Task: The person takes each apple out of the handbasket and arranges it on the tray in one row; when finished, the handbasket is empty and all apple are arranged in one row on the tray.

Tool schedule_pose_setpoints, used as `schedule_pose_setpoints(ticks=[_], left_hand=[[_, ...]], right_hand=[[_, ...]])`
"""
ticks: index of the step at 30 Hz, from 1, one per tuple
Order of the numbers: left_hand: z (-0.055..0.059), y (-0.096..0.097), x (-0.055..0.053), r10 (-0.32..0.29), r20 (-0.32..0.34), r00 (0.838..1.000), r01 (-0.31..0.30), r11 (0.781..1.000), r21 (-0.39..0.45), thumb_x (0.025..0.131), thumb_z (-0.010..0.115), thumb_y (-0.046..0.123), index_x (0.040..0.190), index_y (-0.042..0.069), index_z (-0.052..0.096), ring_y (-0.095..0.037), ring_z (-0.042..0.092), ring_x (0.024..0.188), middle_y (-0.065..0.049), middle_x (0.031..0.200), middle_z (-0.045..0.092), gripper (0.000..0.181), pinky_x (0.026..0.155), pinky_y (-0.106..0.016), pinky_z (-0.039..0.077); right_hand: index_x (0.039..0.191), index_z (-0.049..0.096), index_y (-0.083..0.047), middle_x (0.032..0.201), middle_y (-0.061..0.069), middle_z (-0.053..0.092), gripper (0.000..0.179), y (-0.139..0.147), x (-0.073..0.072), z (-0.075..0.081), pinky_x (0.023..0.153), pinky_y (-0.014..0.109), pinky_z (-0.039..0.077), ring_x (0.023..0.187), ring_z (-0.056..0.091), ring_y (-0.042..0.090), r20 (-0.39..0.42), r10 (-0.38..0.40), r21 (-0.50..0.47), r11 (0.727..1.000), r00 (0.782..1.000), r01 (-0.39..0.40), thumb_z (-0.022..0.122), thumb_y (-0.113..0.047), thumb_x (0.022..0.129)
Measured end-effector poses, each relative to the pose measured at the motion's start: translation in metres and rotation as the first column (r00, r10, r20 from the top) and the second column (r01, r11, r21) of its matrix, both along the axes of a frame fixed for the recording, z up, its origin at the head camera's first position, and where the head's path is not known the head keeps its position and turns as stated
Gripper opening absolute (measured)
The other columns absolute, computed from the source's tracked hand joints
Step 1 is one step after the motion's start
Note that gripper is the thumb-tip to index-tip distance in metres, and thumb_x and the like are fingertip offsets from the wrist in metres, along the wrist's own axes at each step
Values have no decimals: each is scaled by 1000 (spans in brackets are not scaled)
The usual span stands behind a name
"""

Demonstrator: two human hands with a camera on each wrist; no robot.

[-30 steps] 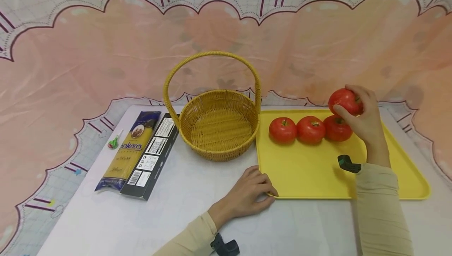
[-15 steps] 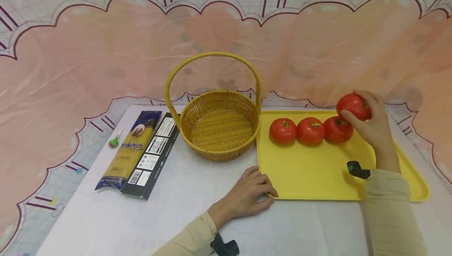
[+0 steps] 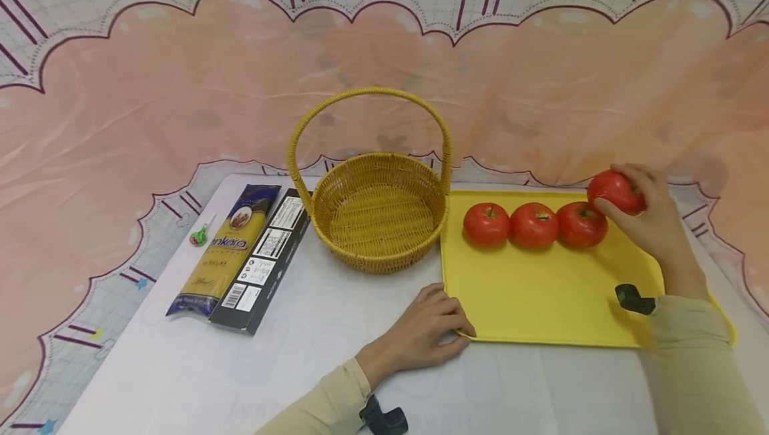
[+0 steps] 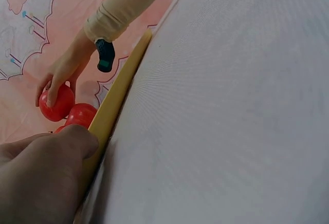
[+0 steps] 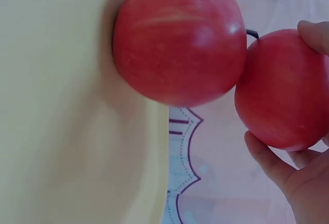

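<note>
My right hand (image 3: 655, 218) holds a red apple (image 3: 615, 192) between thumb and fingers, above the back right part of the yellow tray (image 3: 541, 301). Three more red apples stand in a row along the tray's back: a left one (image 3: 486, 225), a middle one (image 3: 534, 225) and a right one (image 3: 582, 224). In the right wrist view the held apple (image 5: 285, 93) is off the tray, close beside a larger-looking apple (image 5: 180, 41). My left hand (image 3: 420, 331) grips the tray's front left corner, its fingers bent at the edge. The left wrist view hides its fingertips.
A yellow wicker basket (image 3: 384, 258) with a tall handle stands left of the tray. Further left lie a pasta packet (image 3: 225, 255), a black box (image 3: 264, 268) with white labels and a small lollipop (image 3: 198, 236). A patterned cloth (image 3: 384, 55) hangs behind the table.
My right hand has carried the apple rightward and a little lower, from above the right apple to its right side. My left hand stays at the tray corner.
</note>
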State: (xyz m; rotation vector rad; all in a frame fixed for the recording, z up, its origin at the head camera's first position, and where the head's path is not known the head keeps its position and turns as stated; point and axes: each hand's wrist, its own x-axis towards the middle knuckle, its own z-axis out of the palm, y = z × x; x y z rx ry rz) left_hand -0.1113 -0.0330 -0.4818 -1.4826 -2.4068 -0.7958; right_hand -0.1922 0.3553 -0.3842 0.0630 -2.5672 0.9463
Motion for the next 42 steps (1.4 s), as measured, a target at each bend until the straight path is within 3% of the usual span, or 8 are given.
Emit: schedule_pose_setpoints(ticks=[2, 5, 9, 12, 14, 16, 18, 42], left_hand=[[0, 0, 0, -2, -10, 1000, 2, 1000, -6, 90, 60, 29, 94, 30, 69, -1, 49, 90, 16, 90, 57, 9, 113, -43, 27], [0, 0, 0, 2, -21, 1000, -2, 1000, -10, 90, 60, 29, 93, 30, 69, -2, 50, 90, 16, 90, 58, 9, 113, -43, 27], [1, 0, 1, 7, -5, 1000, -7, 1000, -9, 90, 61, 29, 93, 30, 69, -2, 50, 89, 16, 90, 58, 9, 114, -43, 27], [0, 0, 1, 5, 3, 1000, -5, 1000, -11, 90, 60, 29, 93, 30, 69, -2, 49, 90, 16, 90, 58, 9, 114, -43, 26], [0, 0, 0, 1, -7, 1000, -2, 1000, -14, 90, 60, 29, 94, 30, 69, -2, 50, 90, 16, 90, 58, 10, 113, -43, 27], [0, 0, 0, 2, -12, 1000, -2, 1000, -14, 90, 60, 29, 94, 30, 69, -1, 50, 90, 17, 90, 57, 10, 113, -44, 27], [0, 0, 0, 2, -18, 1000, -2, 1000, -15, 90, 60, 29, 93, 30, 69, -1, 50, 89, 17, 90, 57, 9, 112, -44, 28], [2, 0, 0, 7, -3, 1000, -7, 1000, -27, 90, 59, 29, 94, 30, 68, -2, 50, 91, 16, 91, 57, 10, 112, -44, 28]], right_hand=[[141, 44, -23, 146, 10, 31, 61, 4, 1, 1, 109, 34, 32, 125, 34, 38, 23, 0, 15, 1000, 1000, -1, 68, -23, 85], [142, 42, -23, 147, 13, 29, 62, 9, 0, 3, 103, 57, 33, 122, 34, 43, 55, 11, 39, 999, 998, -13, 68, -25, 86], [140, 44, -21, 145, 12, 30, 60, 15, -2, 5, 94, 27, 36, 116, 36, 40, 66, 29, 78, 996, 997, -35, 69, -24, 85], [139, 46, -18, 142, 13, 31, 59, 19, -1, 3, 92, 24, 35, 113, 37, 41, 76, 43, 88, 995, 996, -49, 69, -21, 84], [139, 45, -16, 141, 16, 30, 59, 22, -1, 1, 100, 41, 39, 113, 37, 45, 92, 58, 82, 994, 994, -66, 69, -20, 84], [139, 44, -15, 140, 18, 28, 60, 25, -1, 0, 96, 65, 35, 114, 36, 49, 116, 66, 79, 994, 991, -76, 69, -19, 84], [139, 43, -14, 140, 20, 27, 61, 28, -1, -1, 89, 75, 30, 114, 35, 52, 143, 72, 77, 994, 987, -83, 69, -20, 85], [133, 42, 1, 133, 35, 26, 59, 56, -5, -28, 82, 68, 34, 110, 33, 54, 305, 208, 197, 941, 929, -276, 68, -15, 83]])
